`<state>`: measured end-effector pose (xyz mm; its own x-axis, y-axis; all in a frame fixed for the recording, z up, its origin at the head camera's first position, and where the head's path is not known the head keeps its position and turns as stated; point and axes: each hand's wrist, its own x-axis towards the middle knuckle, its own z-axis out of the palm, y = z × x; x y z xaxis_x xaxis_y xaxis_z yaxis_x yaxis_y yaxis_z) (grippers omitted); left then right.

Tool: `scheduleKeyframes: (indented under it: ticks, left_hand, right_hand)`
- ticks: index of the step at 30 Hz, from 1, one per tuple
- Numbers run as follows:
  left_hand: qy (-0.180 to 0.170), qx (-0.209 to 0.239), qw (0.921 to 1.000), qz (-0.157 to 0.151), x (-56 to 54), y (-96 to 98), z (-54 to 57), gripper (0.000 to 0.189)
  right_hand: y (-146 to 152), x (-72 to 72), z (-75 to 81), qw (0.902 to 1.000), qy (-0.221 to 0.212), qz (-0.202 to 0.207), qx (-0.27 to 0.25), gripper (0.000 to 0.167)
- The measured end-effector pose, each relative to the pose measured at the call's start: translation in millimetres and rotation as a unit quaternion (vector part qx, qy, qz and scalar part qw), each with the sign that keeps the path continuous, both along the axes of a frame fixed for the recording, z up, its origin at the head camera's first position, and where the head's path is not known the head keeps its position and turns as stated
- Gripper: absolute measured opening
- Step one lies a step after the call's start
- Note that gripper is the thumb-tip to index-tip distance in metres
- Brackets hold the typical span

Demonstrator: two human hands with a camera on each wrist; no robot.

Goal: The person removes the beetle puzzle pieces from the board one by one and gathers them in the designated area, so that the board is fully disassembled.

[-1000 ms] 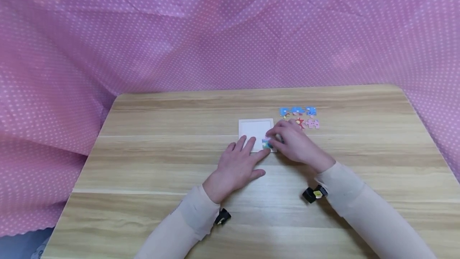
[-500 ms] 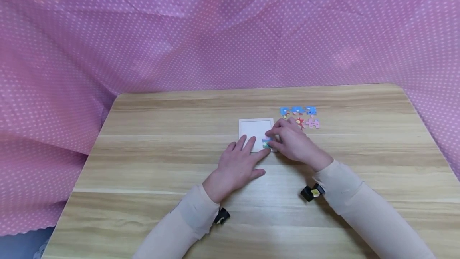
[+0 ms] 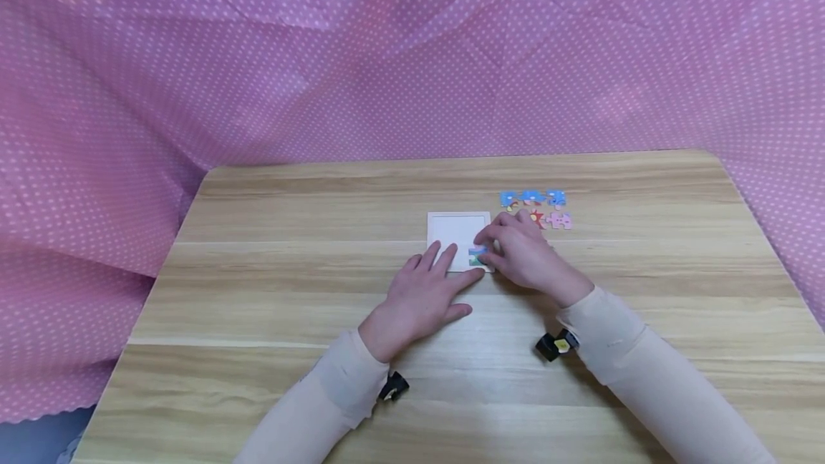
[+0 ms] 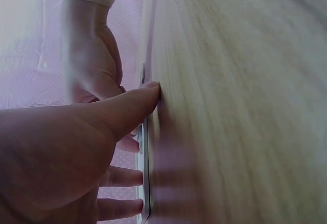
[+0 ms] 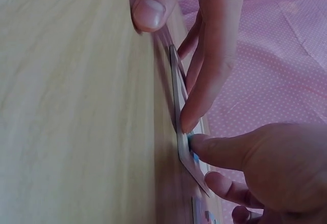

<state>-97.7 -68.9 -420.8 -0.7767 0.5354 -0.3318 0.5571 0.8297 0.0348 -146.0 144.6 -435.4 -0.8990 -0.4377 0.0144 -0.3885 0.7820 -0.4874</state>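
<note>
A square white puzzle tray [image 3: 445, 228] lies on the wooden table, with a blue-green puzzle piece [image 3: 475, 257] in its near right corner. My left hand [image 3: 419, 301] is spread flat, its fingertips resting on the tray's near edge and its thumb on the table. From the right, my right hand [image 3: 523, 256] bends its thumb and index finger onto the puzzle piece. In the right wrist view the thumb [image 5: 219, 150] sits right on the blue-green piece, part of which it hides. The left index fingertip [image 5: 190, 121] touches the tray rim close by.
Beyond my right hand lie several loose puzzle pieces: a row of blue ones [image 3: 532, 197], a red one [image 3: 538, 218] and a pink one [image 3: 559, 220]. Part of that group is hidden by the hand. A pink dotted cloth [image 3: 412, 56] hangs behind the table [image 3: 290, 235].
Both hands stay at the tray almost unmoved. The right hand and wrist have shifted very slightly left, and more of the blue-green piece's left part shows.
</note>
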Motion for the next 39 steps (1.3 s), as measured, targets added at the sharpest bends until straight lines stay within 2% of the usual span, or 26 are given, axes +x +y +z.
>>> scheduleKeyframes:
  ticks: [14,21,28,32,39]
  left_hand:
    - [0.000,0.009,1.0000,-0.001,-0.4,0.0,-0.3,0.064]
    - [0.005,0.005,1.0000,-0.001,-0.2,0.2,-0.9,0.065]
    - [0.012,0.005,0.9999,-0.003,-0.2,0.1,-3.2,0.064]
    - [0.011,0.004,0.9999,-0.003,0.0,0.2,-3.2,0.064]
    - [0.013,0.008,0.9999,-0.004,-0.1,-0.3,-2.8,0.062]
  right_hand:
    - [-2.9,-0.7,-2.4,0.9994,-0.025,-0.021,-0.005,0.023]
    - [-3.8,-0.4,-2.3,0.9997,-0.016,-0.018,0.001,0.027]
    - [-4.3,-2.5,-2.3,0.9998,-0.009,-0.019,-0.003,0.022]
    - [-3.9,-3.4,-0.2,0.9989,-0.020,-0.030,-0.032,0.014]
    - [-0.9,-4.9,1.1,0.9908,-0.076,-0.039,-0.105,0.006]
